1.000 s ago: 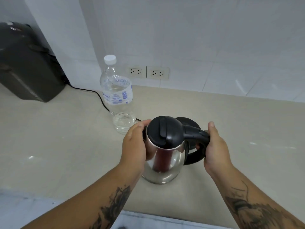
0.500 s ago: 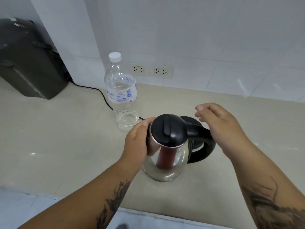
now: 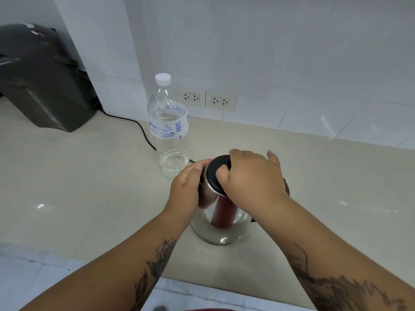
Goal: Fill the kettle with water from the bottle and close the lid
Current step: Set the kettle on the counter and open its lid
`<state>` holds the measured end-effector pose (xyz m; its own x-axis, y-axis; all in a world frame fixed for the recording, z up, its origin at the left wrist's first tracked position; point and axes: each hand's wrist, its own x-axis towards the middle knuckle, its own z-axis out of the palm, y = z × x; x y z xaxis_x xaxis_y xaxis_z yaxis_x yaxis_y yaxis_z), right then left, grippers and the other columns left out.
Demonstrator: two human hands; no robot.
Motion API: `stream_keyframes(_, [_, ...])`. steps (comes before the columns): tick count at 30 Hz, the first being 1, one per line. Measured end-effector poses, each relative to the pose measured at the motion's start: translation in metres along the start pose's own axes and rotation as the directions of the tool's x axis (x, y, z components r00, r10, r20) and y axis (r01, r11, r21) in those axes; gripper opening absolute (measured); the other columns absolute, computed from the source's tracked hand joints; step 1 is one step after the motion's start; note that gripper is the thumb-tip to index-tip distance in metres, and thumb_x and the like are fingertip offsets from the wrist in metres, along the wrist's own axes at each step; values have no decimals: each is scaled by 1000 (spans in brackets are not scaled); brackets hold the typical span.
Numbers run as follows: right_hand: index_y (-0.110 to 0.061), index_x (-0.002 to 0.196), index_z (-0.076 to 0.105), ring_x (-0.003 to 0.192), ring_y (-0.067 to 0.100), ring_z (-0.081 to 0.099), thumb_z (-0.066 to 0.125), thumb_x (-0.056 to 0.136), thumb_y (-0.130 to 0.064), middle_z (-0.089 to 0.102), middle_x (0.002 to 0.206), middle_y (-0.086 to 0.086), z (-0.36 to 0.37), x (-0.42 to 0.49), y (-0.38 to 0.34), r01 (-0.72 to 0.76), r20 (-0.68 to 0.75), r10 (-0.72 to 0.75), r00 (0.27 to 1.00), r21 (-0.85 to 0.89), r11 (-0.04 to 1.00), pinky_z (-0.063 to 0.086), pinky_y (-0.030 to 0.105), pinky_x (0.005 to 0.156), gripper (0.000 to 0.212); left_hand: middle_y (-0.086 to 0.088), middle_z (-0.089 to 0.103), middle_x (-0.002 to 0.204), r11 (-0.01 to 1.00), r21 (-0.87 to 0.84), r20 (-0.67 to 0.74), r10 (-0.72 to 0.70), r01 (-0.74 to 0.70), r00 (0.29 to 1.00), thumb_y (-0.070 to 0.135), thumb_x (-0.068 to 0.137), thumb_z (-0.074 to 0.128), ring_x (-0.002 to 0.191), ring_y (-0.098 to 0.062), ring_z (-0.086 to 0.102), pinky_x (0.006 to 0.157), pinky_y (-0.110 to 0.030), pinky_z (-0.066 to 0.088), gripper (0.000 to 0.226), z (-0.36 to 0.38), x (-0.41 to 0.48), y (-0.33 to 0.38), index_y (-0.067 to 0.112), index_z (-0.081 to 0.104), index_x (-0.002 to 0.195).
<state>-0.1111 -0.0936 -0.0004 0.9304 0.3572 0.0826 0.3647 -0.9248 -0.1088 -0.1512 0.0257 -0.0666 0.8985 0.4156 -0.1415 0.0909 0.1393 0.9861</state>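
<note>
Your left hand [image 3: 186, 187] is wrapped around the upper left side of the steel kettle [image 3: 221, 223], fingers curled against the metal just under the lid, thumb lying along the rim. Your right hand [image 3: 251, 178] lies over the top of the kettle from the right, palm down, with the thumb pressed onto the black lid [image 3: 216, 173] and the fingers bent over its far edge; it covers most of the lid and the handle, so whether you are gripping the lid or only pressing on it is hard to tell from here. The lid looks seated on the kettle, though the hand hides the right part of the seam. The kettle stands upright on the beige countertop [image 3: 67, 187], near its front edge and roughly in the middle of your view. Just behind and to the left of the kettle stands the clear water bottle [image 3: 168, 129], upright, white cap on, with only a little water at the bottom. A black cord [image 3: 134, 123] runs along the counter behind the bottle toward a dark appliance [image 3: 42, 86] in the far left corner. Two wall sockets [image 3: 207, 99] sit in the tiled wall behind the bottle.
</note>
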Motion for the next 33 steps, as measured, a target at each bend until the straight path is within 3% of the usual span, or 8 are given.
stream_keyframes(6, [-21, 103, 62, 83, 28, 54, 40, 87, -35, 68, 89, 4, -16, 1, 17, 1, -64, 24, 998, 359, 933, 34, 43, 105, 30, 4, 78, 101, 1000, 26, 42, 14, -15, 999, 19, 104, 41, 92, -5, 69, 75, -13, 52, 36, -4, 3, 0, 21, 77, 109])
stream_keyframes(11, [-34, 88, 72, 86, -3, 63, 44, 90, -28, 73, 86, -18, -29, -8, 54, -50, -40, 161, 986, 853, 519, 47, 12, 77, 29, 17, 78, 95, 999, 37, 11, 2, -3, 1000, 16, 102, 42, 85, 5, 69, 66, -6, 50, 37, -4, 5, -2, 23, 77, 108])
stream_keyframes(13, [-26, 77, 70, 76, -3, 62, 41, 95, -24, 71, 79, -15, -27, -14, 67, -104, 20, 189, 982, 888, 447, 44, 6, 64, 34, 18, 78, 95, 999, 35, -2, 1, -1, 1000, 18, 102, 42, 86, 7, 69, 66, -5, 50, 36, -3, 4, -1, 26, 77, 104])
stream_keyframes(16, [-4, 85, 63, 76, 5, 67, 39, 96, -23, 72, 83, 5, -20, -22, 80, -230, 142, 262, 955, 909, 348, 47, 10, 59, 33, 23, 77, 88, 999, 32, -14, 12, -12, 1000, 17, 102, 42, 80, 11, 68, 63, -3, 49, 37, 0, 4, -2, 29, 76, 98])
stream_keyframes(21, [-21, 73, 65, 71, 1, 62, 46, 95, -19, 66, 60, -24, -4, -29, 96, -311, 209, 325, 922, 902, 300, 48, 24, 73, 30, 26, 76, 85, 999, 34, -32, 27, -26, 999, 15, 103, 41, 80, 13, 68, 64, -2, 49, 38, 3, 4, -4, 29, 75, 96])
stream_keyframes(27, [-41, 92, 63, 74, -21, 61, 43, 100, -20, 68, 75, -35, 13, -40, 109, -228, 160, 217, 963, 913, 339, 44, 3, 61, 30, 21, 78, 88, 1000, 24, -58, -9, 10, 998, 19, 102, 44, 83, 8, 70, 71, -11, 51, 35, 4, 3, -5, 30, 76, 95])
stream_keyframes(31, [-26, 107, 69, 95, 7, 69, 49, 95, -13, 75, 101, -9, 0, -33, 123, -182, 148, 223, 963, 973, 139, 52, 29, 85, 26, 22, 77, 89, 1000, 16, -57, -16, 17, 998, 21, 102, 45, 84, 8, 69, 75, -15, 50, 33, 4, 3, -5, 30, 76, 97])
stream_keyframes(33, [-24, 109, 67, 91, 9, 68, 53, 92, -14, 74, 105, -4, -16, -24, 136, -148, 107, 273, 956, 980, 136, 50, 32, 84, 24, 19, 78, 94, 999, 2, -45, -36, 36, 998, 24, 102, 47, 92, 1, 70, 83, -22, 51, 33, 0, 3, -5, 31, 78, 96])
